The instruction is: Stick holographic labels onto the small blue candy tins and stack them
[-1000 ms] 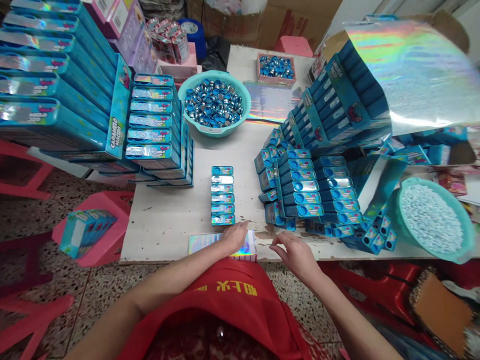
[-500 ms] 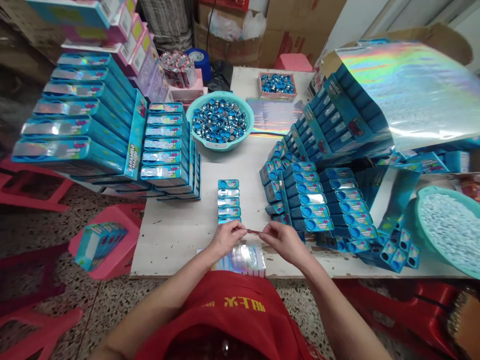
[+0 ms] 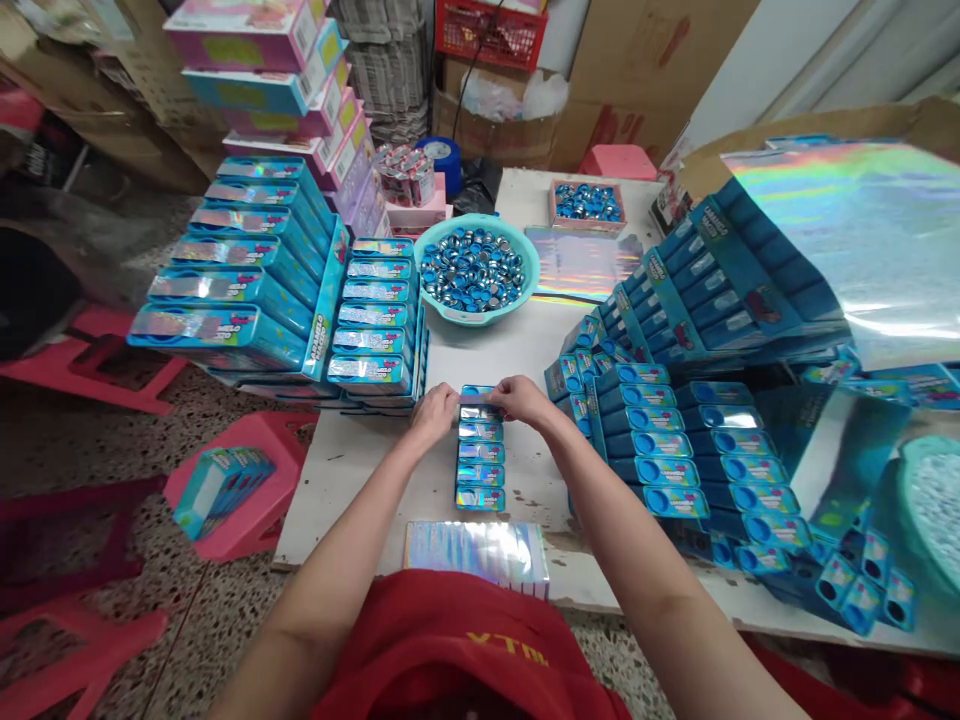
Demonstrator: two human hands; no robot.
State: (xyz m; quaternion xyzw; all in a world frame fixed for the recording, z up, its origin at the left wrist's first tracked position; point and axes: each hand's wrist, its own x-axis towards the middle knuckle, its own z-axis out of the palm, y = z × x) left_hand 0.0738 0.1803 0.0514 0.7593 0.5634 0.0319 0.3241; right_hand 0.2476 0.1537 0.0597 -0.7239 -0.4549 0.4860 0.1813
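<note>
A column of small blue packs (image 3: 481,475) with shiny labels lies on the white table in front of me. Over its far end stretches a thin, glossy film strip (image 3: 475,402), pulled level between both hands. My left hand (image 3: 435,413) pinches the strip's left end, its fingers closed beside the packs. At the other end my right hand (image 3: 521,399) pinches too, thumb and fingertips together. Whether the strip touches the packs I cannot tell. Nearer my body is a stack of holographic sheets (image 3: 476,552).
Blue boxes (image 3: 232,335) are stacked at left, beside a turquoise basin (image 3: 474,316) of blue and silver caps. More blue boxes (image 3: 667,470) crowd the right side. A second basin (image 3: 911,465) holds pale pieces. A pink stool (image 3: 255,500) with a blue box stands on the floor.
Both hands have moved away from my body, from the near end of the pack column to its far end. They have spread apart along the strip. The camera view has shifted.
</note>
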